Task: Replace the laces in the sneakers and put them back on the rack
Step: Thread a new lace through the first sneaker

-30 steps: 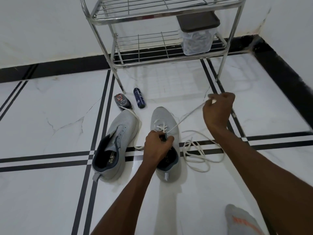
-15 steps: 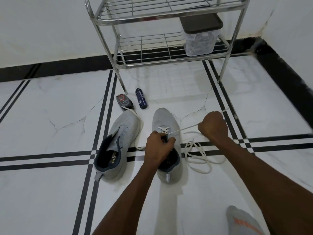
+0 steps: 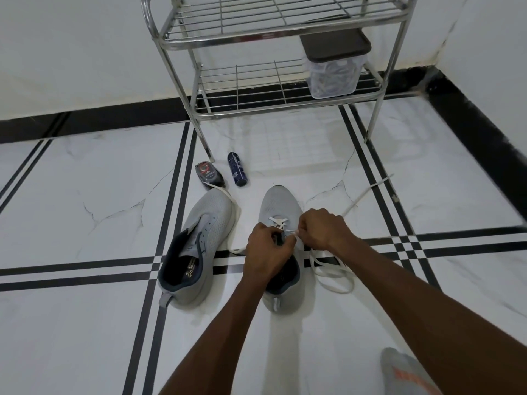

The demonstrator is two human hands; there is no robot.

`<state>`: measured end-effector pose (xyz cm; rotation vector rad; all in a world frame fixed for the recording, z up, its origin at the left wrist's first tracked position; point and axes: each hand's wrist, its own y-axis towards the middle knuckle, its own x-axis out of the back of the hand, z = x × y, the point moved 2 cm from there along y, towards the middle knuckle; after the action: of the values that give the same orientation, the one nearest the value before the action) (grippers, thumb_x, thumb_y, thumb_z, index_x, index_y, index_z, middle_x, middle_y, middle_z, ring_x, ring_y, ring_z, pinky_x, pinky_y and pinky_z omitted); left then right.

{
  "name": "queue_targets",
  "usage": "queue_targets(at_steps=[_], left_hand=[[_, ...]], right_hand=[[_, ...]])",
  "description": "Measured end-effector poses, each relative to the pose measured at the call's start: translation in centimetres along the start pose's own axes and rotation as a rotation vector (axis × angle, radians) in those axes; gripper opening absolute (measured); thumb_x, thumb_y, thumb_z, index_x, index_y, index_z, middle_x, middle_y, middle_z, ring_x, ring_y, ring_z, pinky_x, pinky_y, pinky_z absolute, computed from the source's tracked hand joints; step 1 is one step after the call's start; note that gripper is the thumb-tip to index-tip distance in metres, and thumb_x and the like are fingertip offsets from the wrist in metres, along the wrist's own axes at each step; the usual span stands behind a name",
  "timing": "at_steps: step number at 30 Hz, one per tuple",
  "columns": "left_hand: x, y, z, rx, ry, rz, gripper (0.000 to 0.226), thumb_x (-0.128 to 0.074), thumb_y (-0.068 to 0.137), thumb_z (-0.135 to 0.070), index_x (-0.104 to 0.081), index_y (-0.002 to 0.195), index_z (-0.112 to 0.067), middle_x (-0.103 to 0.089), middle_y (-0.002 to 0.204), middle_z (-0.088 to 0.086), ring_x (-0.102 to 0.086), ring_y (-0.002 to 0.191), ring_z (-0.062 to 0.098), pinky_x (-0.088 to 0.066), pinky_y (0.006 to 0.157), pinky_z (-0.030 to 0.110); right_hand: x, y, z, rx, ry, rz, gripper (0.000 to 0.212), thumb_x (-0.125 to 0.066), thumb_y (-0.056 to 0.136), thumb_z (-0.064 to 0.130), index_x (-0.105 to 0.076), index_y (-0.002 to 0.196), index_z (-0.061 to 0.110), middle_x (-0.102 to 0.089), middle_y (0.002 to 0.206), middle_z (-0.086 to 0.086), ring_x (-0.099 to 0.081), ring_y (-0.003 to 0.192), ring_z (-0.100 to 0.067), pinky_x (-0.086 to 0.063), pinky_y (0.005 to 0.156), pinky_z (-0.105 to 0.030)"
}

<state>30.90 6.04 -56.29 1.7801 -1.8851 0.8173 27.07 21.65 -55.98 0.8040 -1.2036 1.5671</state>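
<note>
Two grey sneakers stand on the white tiled floor. The right sneaker point(image 3: 281, 203) has a white lace point(image 3: 330, 276) crossed through its front eyelets, the rest lying in loops on the floor at its right. My left hand point(image 3: 266, 252) grips the tongue and eyelet area of that sneaker. My right hand point(image 3: 325, 230) pinches the lace close to the eyelets; a loose end trails off to the upper right. The left sneaker point(image 3: 196, 246) lies unlaced, with another white lace passing beside its toe. The steel rack point(image 3: 273, 38) stands behind.
A clear tub with a dark lid point(image 3: 335, 69) sits on the rack's lower shelf. A small dark bottle point(image 3: 209, 176) and a blue spray can point(image 3: 236, 172) lie on the floor near the rack's left leg. A socked foot point(image 3: 405, 372) shows at bottom right. Walls close the corner on the right.
My right hand has come back from far up and right to the sneaker's eyelets, letting the pulled lace go slack. My left hand has stayed on the sneaker.
</note>
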Motion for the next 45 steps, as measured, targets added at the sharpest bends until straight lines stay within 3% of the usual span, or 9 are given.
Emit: queue_targets(at_steps=[5, 9, 15, 20, 25, 28, 32, 35, 45], left_hand=[[2.0, 0.8, -0.8, -0.045, 0.045, -0.092, 0.032, -0.071, 0.083, -0.057, -0.066, 0.09, -0.026, -0.055, 0.101, -0.006, -0.059, 0.087, 0.009, -0.049, 0.076, 0.03], [2.6, 3.2, -2.3, -0.203, -0.048, 0.228, 0.048, -0.082, 0.083, -0.039, -0.063, 0.125, -0.022, -0.039, 0.128, 0.0, -0.052, 0.097, 0.012, -0.047, 0.089, 0.028], [4.0, 6.5, -1.3, -0.077, -0.048, -0.023, 0.02, -0.077, 0.089, -0.028, -0.072, 0.104, -0.016, -0.062, 0.116, 0.006, -0.061, 0.108, 0.023, -0.042, 0.089, 0.026], [3.6, 6.2, -3.0, -0.304, -0.138, 0.164, 0.03, -0.08, 0.084, -0.032, -0.076, 0.11, -0.018, -0.066, 0.118, -0.001, -0.061, 0.112, 0.011, -0.046, 0.089, 0.024], [6.1, 7.4, -1.0, -0.027, -0.049, -0.22, 0.024, -0.076, 0.089, -0.034, -0.076, 0.11, -0.022, -0.071, 0.12, -0.002, -0.062, 0.114, 0.013, -0.046, 0.097, 0.031], [5.5, 7.2, -1.8, -0.24, -0.078, 0.033, 0.049, -0.084, 0.082, -0.032, -0.067, 0.127, -0.023, -0.057, 0.134, -0.004, -0.05, 0.124, 0.005, -0.036, 0.103, 0.019], [4.2, 6.8, -3.2, -0.241, -0.12, 0.105, 0.013, -0.079, 0.087, -0.029, -0.08, 0.094, -0.018, -0.073, 0.11, -0.002, -0.066, 0.098, 0.01, -0.046, 0.081, 0.027], [5.0, 6.8, -1.4, -0.099, -0.056, -0.166, 0.014, -0.076, 0.088, -0.033, -0.075, 0.099, -0.024, -0.072, 0.107, -0.007, -0.065, 0.099, 0.013, -0.048, 0.083, 0.032], [4.4, 6.0, -1.2, -0.125, -0.15, -0.033, 0.019, -0.078, 0.087, -0.037, -0.08, 0.091, -0.019, -0.076, 0.094, -0.006, -0.066, 0.064, 0.007, -0.059, 0.066, 0.036]], right_hand=[[2.5, -0.1, 0.3, -0.016, 0.628, 0.071, 0.015, -0.061, 0.095, 0.03, -0.063, 0.097, 0.015, -0.07, 0.076, -0.001, -0.064, 0.06, -0.014, -0.054, 0.065, -0.031], [5.3, -0.6, 0.6, -0.011, 0.898, 0.161, 0.024, -0.057, 0.1, 0.03, -0.062, 0.107, 0.007, -0.064, 0.07, -0.002, -0.052, 0.054, -0.011, -0.046, 0.057, -0.025], [9.0, -0.6, -0.9, 0.028, 0.878, 0.139, 0.024, -0.063, 0.098, 0.031, -0.061, 0.107, 0.008, -0.064, 0.078, -0.002, -0.052, 0.066, -0.014, -0.044, 0.061, -0.027], [8.3, -0.6, -0.3, 0.075, 0.832, 0.157, 0.025, -0.064, 0.097, 0.031, -0.06, 0.104, 0.007, -0.065, 0.078, -0.003, -0.054, 0.068, -0.015, -0.045, 0.062, -0.029], [8.0, -0.8, -0.3, 0.068, 0.814, 0.144, 0.022, -0.064, 0.098, 0.029, -0.06, 0.103, 0.008, -0.068, 0.078, -0.002, -0.054, 0.068, -0.015, -0.045, 0.062, -0.029], [8.0, -0.9, 0.1, 0.076, 0.813, 0.155, 0.025, -0.064, 0.098, 0.029, -0.06, 0.105, 0.006, -0.069, 0.079, -0.001, -0.054, 0.069, -0.014, -0.044, 0.064, -0.029], [7.9, -0.8, 0.8, 0.07, 0.823, 0.175, 0.025, -0.064, 0.097, 0.031, -0.061, 0.105, 0.007, -0.07, 0.082, -0.003, -0.055, 0.069, -0.014, -0.045, 0.067, -0.031], [7.8, -0.8, 0.3, 0.053, 0.852, 0.158, 0.019, -0.064, 0.097, 0.027, -0.061, 0.102, 0.009, -0.069, 0.079, -0.001, -0.054, 0.067, -0.013, -0.044, 0.065, -0.029], [7.2, -1.0, 0.6, 0.099, 0.862, 0.215, 0.021, -0.062, 0.098, 0.026, -0.059, 0.109, 0.008, -0.076, 0.086, -0.005, -0.056, 0.068, -0.012, -0.043, 0.066, -0.03]])
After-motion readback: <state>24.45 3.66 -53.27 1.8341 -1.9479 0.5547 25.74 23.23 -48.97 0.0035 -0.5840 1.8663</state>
